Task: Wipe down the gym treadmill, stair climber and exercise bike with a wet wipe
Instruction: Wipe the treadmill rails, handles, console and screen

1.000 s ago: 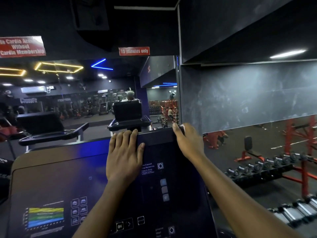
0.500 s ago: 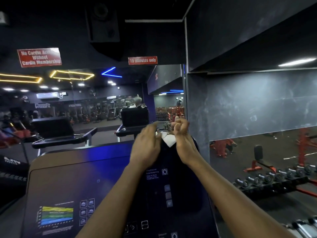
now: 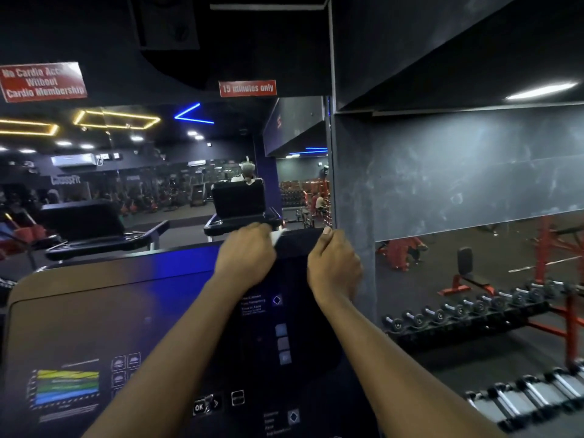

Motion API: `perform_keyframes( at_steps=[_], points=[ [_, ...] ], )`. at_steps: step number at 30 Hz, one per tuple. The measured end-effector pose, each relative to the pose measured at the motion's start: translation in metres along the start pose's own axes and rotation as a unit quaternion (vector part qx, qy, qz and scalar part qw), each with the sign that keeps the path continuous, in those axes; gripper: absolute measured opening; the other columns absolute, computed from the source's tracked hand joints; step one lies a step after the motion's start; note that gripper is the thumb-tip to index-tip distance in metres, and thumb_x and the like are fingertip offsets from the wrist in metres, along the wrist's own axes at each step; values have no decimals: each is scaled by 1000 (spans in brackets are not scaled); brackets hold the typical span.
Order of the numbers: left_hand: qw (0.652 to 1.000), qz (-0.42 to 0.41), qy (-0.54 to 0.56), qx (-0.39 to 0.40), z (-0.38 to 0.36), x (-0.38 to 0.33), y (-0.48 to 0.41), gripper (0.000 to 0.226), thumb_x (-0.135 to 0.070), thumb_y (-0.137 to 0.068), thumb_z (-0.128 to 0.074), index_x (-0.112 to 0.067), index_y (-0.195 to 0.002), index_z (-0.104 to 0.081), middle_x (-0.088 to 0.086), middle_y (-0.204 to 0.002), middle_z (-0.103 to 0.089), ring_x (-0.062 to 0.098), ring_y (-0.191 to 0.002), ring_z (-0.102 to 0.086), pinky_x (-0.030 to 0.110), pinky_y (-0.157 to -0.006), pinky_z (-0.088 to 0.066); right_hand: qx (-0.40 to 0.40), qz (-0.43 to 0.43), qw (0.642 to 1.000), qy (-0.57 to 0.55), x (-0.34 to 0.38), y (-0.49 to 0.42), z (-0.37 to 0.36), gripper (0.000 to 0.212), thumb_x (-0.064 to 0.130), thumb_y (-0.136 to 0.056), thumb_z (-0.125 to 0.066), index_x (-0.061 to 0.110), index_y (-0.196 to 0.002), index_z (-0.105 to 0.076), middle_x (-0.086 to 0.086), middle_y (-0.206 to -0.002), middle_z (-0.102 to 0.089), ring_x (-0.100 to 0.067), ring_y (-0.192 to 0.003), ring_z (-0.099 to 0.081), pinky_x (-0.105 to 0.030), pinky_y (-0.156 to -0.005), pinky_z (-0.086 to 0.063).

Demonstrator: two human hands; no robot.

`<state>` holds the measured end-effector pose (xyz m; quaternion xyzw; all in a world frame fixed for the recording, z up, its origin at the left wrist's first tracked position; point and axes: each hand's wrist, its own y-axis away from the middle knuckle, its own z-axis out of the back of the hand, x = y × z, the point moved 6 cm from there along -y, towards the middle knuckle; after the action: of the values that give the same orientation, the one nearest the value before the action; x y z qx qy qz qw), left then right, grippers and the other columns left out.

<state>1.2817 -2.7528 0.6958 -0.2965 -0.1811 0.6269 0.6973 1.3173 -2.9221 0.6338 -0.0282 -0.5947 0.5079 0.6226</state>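
A dark machine console point(image 3: 126, 311) with a coloured chart and an OK button fills the lower left. My left hand point(image 3: 246, 257) lies curled over the console's top edge. It grips a white wet wipe point(image 3: 278, 237), of which only a small sliver shows at the fingers. My right hand point(image 3: 333, 267) is at the console's top right corner with its fingers curled over the edge. Both forearms reach up across the panel.
A mirror wall point(image 3: 158, 184) stands straight ahead and reflects other cardio machines and the gym floor. A dark pillar point(image 3: 354, 184) rises just right of the console. Dumbbell racks point(image 3: 474, 314) and red benches point(image 3: 461, 279) fill the lower right.
A second ago my left palm lay flat on the panel. Both hands then met around the wipe above the top edge. Now they have parted, and the wipe is in my left hand.
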Motion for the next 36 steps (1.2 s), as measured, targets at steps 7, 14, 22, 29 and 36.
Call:
perform_keyframes(
  at_steps=[7, 14, 22, 29, 36],
  points=[
    [997, -69, 0, 28, -21, -53, -11, 19, -16, -96, -43, -16, -106, -60, 8, -113, -67, 32, -102, -60, 39, -78, -34, 17, 17, 999, -42, -1, 0, 6, 40, 40, -109, -27, 16, -95, -56, 5, -77, -48, -18, -67, -42, -33, -62, -29],
    [999, -16, -32, -8, 18, 52, 19, 17, -10, -96, -46, -13, -104, -61, 12, -107, -69, 37, -99, -60, 41, -89, -37, 9, 12, 1000, -15, -3, 0, 1, 49, 45, -108, -19, 15, -97, -57, -2, -80, -62, -19, -67, -54, -30, -60, -35],
    [995, 45, -73, -50, -2, 17, 30, 29, -14, -87, -47, -14, -111, -63, 7, -117, -66, 30, -116, -56, 45, -119, -25, 10, 83, 996, -6, 16, 7, 0, 34, 28, -107, -35, 12, -122, -61, -8, -125, -63, -26, -113, -59, -39, -91, -45],
    [996, -20, -82, -36, 21, 68, 39, 34, -26, -99, -31, -21, -117, -59, -1, -115, -64, 25, -115, -58, 46, -119, -8, 54, 213, 975, 14, 78, 29, -20, 29, 21, -104, -41, 13, -111, -68, -4, -111, -69, -23, -117, -58, -39, -124, -20],
    [991, 85, -79, -72, 66, 196, 80, 27, -22, -102, -39, -22, -107, -66, -1, -110, -69, 23, -110, -61, 49, -116, -15, 43, 214, 975, 49, 85, 37, -25, 39, 28, -104, -32, 12, -108, -68, -5, -104, -69, -24, -108, -58, -41, -119, -27]
  ],
)
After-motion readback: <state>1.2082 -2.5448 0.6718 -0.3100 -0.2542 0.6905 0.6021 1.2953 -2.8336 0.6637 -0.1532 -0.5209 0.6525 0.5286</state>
